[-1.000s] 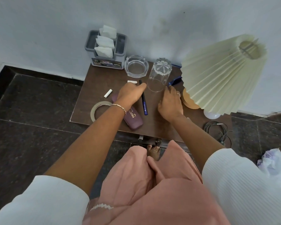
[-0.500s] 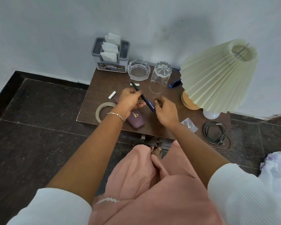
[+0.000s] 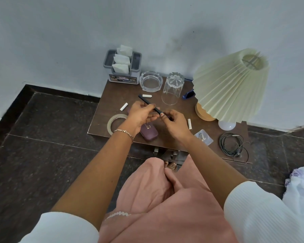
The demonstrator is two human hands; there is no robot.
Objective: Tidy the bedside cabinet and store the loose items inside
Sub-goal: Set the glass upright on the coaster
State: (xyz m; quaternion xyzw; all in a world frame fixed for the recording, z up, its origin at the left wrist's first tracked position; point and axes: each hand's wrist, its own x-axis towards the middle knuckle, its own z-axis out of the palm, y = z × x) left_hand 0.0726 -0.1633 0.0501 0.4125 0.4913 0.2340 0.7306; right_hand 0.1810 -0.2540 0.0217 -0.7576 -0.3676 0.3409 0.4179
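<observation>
A dark pen (image 3: 146,101) is lifted above the brown bedside cabinet top (image 3: 112,100). My left hand (image 3: 142,115) grips its middle, and my right hand (image 3: 176,124) pinches its near end. Under my hands lies a maroon case (image 3: 149,132). A tape roll (image 3: 114,121) lies at the left. Three white chalk-like sticks lie loose: one (image 3: 124,106) at the left, one (image 3: 146,96) behind the pen, one (image 3: 189,124) right of my right hand. A clear plastic hook packet (image 3: 203,136) sits near the front edge.
At the back stand a grey tissue holder (image 3: 122,67), a glass ashtray (image 3: 151,81) and an upturned glass (image 3: 172,88). A pleated lamp (image 3: 230,85), a small blue object (image 3: 188,94), a white bulb (image 3: 227,125) and a coiled black cable (image 3: 232,144) fill the right side. A white bag (image 3: 300,190) lies on the dark floor.
My left hand picked the pen up off the cabinet top. My right hand left the glass, came to the pen and took hold of its near end.
</observation>
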